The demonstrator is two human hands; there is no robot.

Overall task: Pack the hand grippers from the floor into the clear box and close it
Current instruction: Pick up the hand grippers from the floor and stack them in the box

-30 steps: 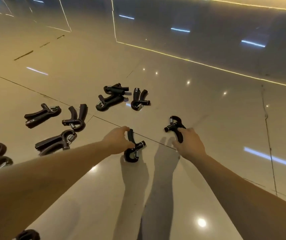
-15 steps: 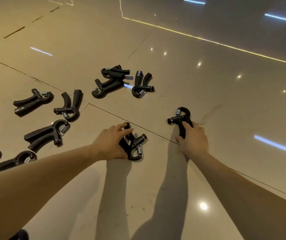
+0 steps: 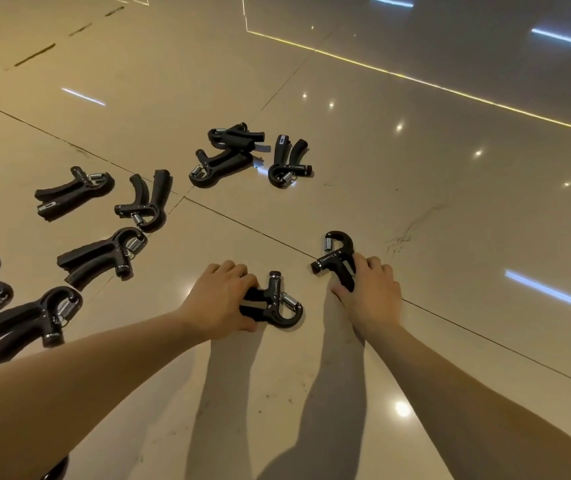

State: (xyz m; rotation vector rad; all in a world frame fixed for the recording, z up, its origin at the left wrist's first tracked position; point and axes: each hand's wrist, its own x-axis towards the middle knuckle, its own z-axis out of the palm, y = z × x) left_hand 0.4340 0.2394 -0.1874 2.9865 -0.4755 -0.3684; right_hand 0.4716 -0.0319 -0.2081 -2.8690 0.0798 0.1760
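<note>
matt black plastic hand grippers (image 3: pixel 278 301) with shiny metal springs (image 3: pixel 328 243) lie on glossy polished floor tiles (image 3: pixel 415 188).

On the floor (image 3: pixel 450 202), one hand gripper (image 3: pixel 277 303) lies under the left hand (image 3: pixel 218 299) and a second gripper (image 3: pixel 337 258) under the right hand (image 3: pixel 374 292). The other grippers (image 3: pixel 100 258) lie left and beyond.

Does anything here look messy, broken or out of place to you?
The black hand grippers lie strewn over the floor at all angles, and the far pair overlaps. A faint crack-like mark crosses the tile beyond the right hand. No gripper looks broken.
</note>
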